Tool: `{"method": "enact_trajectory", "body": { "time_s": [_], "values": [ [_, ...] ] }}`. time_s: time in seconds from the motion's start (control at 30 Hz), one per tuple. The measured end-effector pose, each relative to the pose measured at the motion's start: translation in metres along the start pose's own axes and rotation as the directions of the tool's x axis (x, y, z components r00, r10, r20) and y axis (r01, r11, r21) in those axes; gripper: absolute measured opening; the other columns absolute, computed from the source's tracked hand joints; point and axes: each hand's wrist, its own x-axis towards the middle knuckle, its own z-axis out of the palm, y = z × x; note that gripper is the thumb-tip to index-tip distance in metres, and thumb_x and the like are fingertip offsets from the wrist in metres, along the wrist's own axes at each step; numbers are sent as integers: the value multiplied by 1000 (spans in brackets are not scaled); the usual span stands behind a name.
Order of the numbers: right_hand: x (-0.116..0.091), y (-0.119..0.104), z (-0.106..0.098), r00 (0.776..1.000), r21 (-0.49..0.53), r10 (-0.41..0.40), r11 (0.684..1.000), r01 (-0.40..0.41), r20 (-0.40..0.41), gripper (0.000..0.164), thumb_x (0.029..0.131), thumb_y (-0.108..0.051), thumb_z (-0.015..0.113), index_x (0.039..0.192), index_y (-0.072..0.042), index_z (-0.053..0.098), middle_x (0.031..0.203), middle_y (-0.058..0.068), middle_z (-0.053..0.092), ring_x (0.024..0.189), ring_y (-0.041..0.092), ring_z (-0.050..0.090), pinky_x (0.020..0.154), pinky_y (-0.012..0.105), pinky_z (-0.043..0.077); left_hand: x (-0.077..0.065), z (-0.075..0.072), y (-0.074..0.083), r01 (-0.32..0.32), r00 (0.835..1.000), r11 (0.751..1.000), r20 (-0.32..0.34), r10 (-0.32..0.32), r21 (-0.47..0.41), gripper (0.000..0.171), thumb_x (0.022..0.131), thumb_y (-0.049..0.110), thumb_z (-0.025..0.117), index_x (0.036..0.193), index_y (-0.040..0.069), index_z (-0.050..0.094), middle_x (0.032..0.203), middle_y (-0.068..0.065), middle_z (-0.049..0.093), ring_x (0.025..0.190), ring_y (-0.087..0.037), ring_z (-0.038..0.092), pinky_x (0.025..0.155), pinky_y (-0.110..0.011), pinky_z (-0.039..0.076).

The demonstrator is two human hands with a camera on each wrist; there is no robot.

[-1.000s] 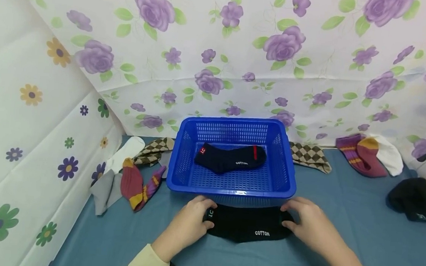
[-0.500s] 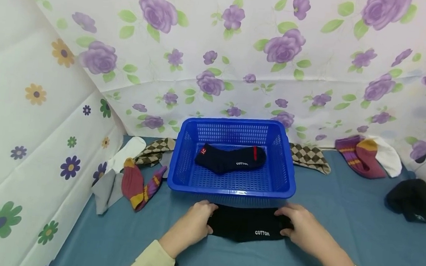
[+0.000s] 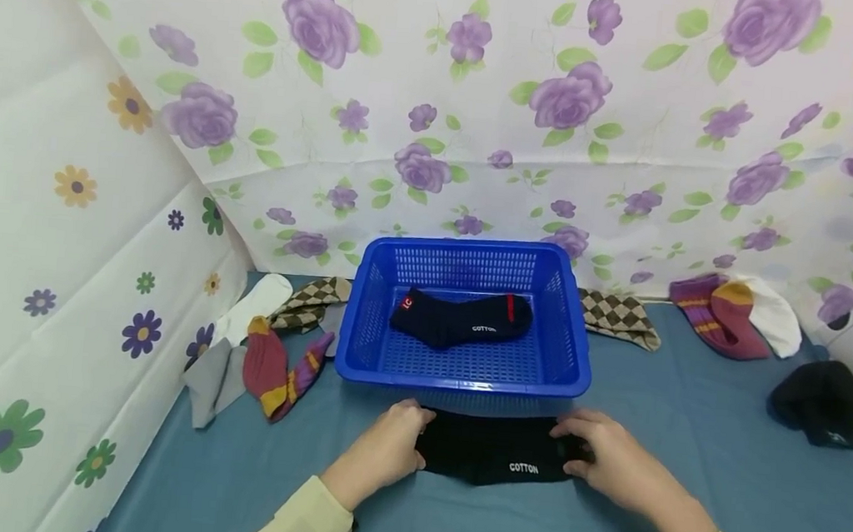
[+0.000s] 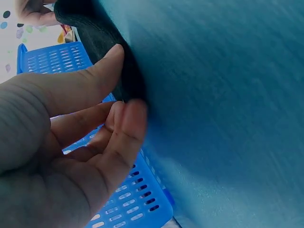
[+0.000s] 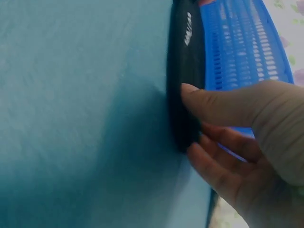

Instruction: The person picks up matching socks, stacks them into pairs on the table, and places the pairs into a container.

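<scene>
In the head view a black sock point(image 3: 483, 446) with white COTTON lettering is stretched sideways in front of the blue basket point(image 3: 462, 384). My left hand point(image 3: 385, 446) pinches its left end, covering the cuff label. At the toe end, my right hand point(image 3: 607, 457) holds the sock between thumb and fingers. The left wrist view shows the thumb on the edge of the dark fabric point(image 4: 97, 38), fingers beneath. The right wrist view has the thumb lying on the sock point(image 5: 183, 71). Another dark sock point(image 3: 460, 320), with a red label and a red stripe, lies flat inside the basket.
Left of the basket lie a white sock point(image 3: 254, 307), a grey sock point(image 3: 214, 383), a red-and-yellow sock point(image 3: 266, 362) and a checkered sock point(image 3: 314, 301). To the right are another checkered sock point(image 3: 618, 317), a purple-striped sock point(image 3: 697, 296) and a bunched black item point(image 3: 822, 397). Floral sheets stand behind.
My left hand has shifted slightly right, so the cuff label is now covered. The right hand moved a little left, further over the toe end. The view has tilted slightly.
</scene>
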Motion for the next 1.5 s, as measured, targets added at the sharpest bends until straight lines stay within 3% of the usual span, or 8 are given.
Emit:
{"method": "enact_trajectory", "body": {
  "time_s": [0.13, 0.27, 0.47, 0.67, 0.83, 1.07, 1.33, 1.5],
  "values": [
    [-7, 13, -19, 999, 14, -1, 1000, 2, -52, 32, 76, -15, 76, 106, -21, 68, 107, -4, 67, 104, 20, 63, 86, 43, 51, -6, 2, 4, 12, 999, 1000, -32, -12, -2, 50, 71, 18, 81, 116, 6, 64, 95, -2, 59, 86, -13, 56, 76, -31, 50],
    [-13, 29, -48, 977, -36, 47, 998, -55, -206, 31, 78, -16, 74, 109, -18, 66, 111, 3, 66, 107, 27, 60, 87, 52, 47, -14, -1, 9, 1, 993, 1000, -120, 1, 16, 42, 76, 29, 78, 113, 11, 65, 94, 1, 57, 85, -10, 52, 74, -30, 50],
    [-20, 51, -84, 884, -145, 166, 957, -251, -437, 51, 73, -19, 78, 119, -9, 59, 141, 23, 41, 124, 49, 36, 91, 70, 25, -26, -14, 19, -116, 956, 992, -265, 124, 47, 27, 84, 31, 69, 108, 19, 66, 99, 6, 62, 91, -7, 56, 79, -28, 52],
    [-24, 81, -101, 799, -121, 356, 877, -465, -485, 78, 74, -23, 77, 138, -3, 38, 154, 27, 1, 140, 49, -2, 104, 71, 2, -28, -21, 27, -226, 901, 969, -357, 246, 99, 21, 89, 32, 64, 107, 22, 65, 102, 9, 65, 97, -6, 58, 85, -28, 52],
    [-26, 112, -103, 698, -50, 540, 773, -632, -470, 90, 81, -25, 70, 148, -2, 15, 151, 28, -17, 138, 50, -16, 104, 71, 1, -26, -18, 25, -215, 905, 969, -346, 246, 125, 27, 88, 34, 64, 111, 20, 65, 110, 7, 65, 105, -8, 58, 91, -32, 50],
    [-33, 163, -103, 596, 49, 694, 667, -743, -405, 96, 85, -22, 65, 149, -4, -4, 148, 33, -19, 136, 54, -14, 100, 74, 5, -21, -15, 21, -213, 916, 960, -305, 261, 181, 31, 89, 37, 62, 114, 19, 63, 115, 5, 63, 109, -11, 57, 91, -35, 49],
    [-41, 198, -100, 562, 107, 762, 619, -778, -322, 94, 87, -24, 62, 147, 0, -6, 144, 36, -26, 135, 55, -17, 101, 74, 9, -16, -16, 21, -224, 924, 951, -264, 277, 214, 30, 89, 37, 63, 111, 18, 65, 111, 5, 64, 106, -12, 58, 89, -35, 50],
    [-38, 205, -91, 552, 2, 808, 565, -825, -205, 83, 91, -35, 56, 147, 3, 6, 143, 44, -3, 132, 60, 7, 100, 70, 23, -15, -15, 20, -226, 929, 952, -249, 275, 208, 28, 88, 35, 64, 110, 18, 65, 109, 6, 65, 104, -11, 58, 88, -35, 50]
  ]
}}
